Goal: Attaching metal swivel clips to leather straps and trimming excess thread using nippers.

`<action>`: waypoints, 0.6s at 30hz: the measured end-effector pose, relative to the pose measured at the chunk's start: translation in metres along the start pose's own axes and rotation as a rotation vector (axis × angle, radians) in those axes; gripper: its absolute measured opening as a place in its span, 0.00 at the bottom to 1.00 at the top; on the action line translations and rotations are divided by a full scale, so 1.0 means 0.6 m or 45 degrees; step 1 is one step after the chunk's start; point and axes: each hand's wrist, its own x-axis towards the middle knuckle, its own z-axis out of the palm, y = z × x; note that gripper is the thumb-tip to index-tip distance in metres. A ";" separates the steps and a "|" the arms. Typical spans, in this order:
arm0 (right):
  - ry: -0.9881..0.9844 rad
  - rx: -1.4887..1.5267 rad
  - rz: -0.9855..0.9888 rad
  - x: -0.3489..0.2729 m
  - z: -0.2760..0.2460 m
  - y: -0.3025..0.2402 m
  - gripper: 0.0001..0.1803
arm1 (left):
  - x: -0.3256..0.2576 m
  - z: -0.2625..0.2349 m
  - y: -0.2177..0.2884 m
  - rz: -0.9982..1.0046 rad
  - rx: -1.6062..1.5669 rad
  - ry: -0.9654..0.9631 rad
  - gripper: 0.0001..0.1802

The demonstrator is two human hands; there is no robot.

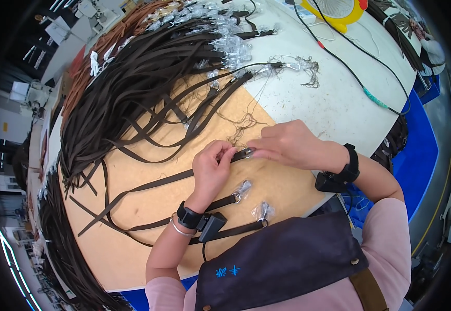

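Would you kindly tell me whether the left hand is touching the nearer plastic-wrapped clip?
Apart: the head view shows tan board between the left hand and the nearer plastic-wrapped clip.

A head-worn fisheye looks down at the worktable [350, 103] from close above.

A round device with a yellow rim [342, 26] stands at the top right of the frame, on the white surface [357, 122]. Near it runs a black cable with a teal wrap [374, 97]. A blue bin [417, 160] fills the right side, beside the grey floor [441, 137]. White machines [34, 96] stand at upper left; bright light strips [6, 250] slant through the lower left.
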 end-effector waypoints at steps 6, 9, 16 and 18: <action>0.001 -0.115 -0.164 0.015 0.015 -0.002 0.14 | 0.001 0.013 -0.017 0.011 -0.116 0.054 0.07; 0.023 -0.144 -0.201 0.017 0.018 -0.002 0.13 | 0.001 0.011 -0.009 0.000 -0.056 0.052 0.07; -0.052 -0.150 -0.203 0.027 0.012 -0.002 0.09 | 0.003 0.014 -0.001 0.023 -0.030 0.060 0.06; -0.051 -0.130 -0.223 0.028 0.012 0.003 0.11 | 0.005 0.018 -0.004 0.027 -0.061 0.089 0.06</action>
